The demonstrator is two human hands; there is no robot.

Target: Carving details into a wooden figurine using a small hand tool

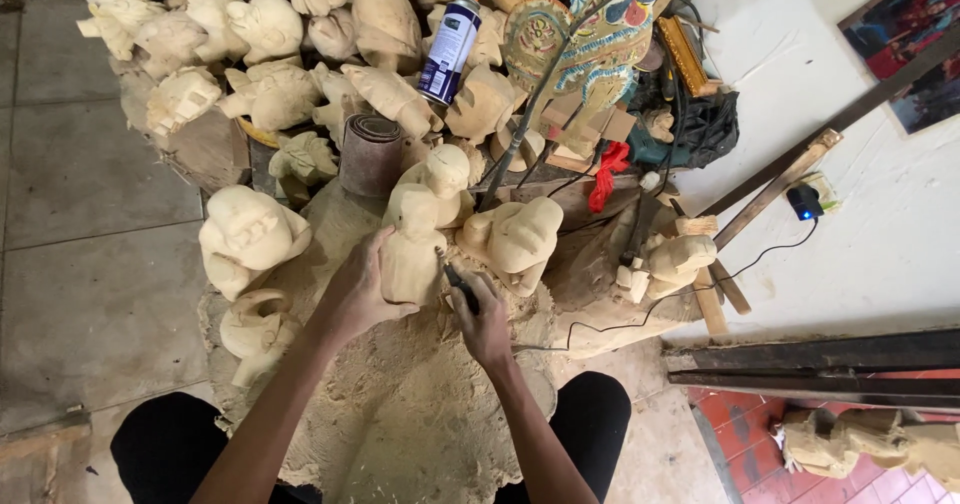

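While left hand (355,289) grips figure (410,239), carvings (250,234) crowd close.

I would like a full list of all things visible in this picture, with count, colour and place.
carved figure: one, pale wood, centre, gripped by the left hand
carving tool: one, dark, in the right hand, tip at the figure
unfinished wooden figures: many, pale, piled behind and at both sides
spray can: one, blue and white, top centre
sandpaper roll: one, brown, behind the figure
painted puppet: one, many colours, top
red cloth: one, right of centre
charger: one, black, on the white floor
sawdust-covered block: one, tan, below the hands
left hand: one, on the figure
right hand: one, closed on the tool
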